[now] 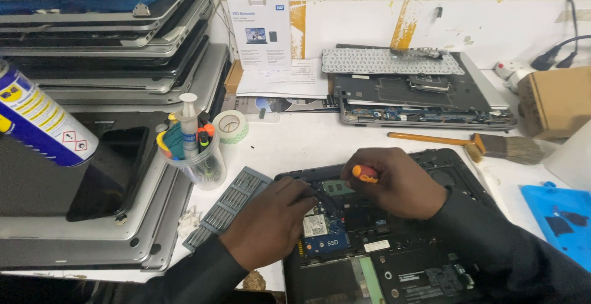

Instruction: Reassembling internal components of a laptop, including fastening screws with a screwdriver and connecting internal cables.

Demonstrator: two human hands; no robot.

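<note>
Nearest me, the opened laptop [381,248] lay on the worktop [295,141]. My right hand [403,181] gripped a screwdriver [364,173]; left-hand fingers [301,196] pinched inside. I judged a slip could gouge the blue drive [325,241].

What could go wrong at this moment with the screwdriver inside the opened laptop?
1. The right hand holds an orange-handled screwdriver over the open laptop; a slip might scratch the blue drive board or the green memory module.
2. The left hand has its fingers right beside the tip, so a slip could jab them.
3. The small white bits lie loose at the table edge and could be knocked off.
</note>
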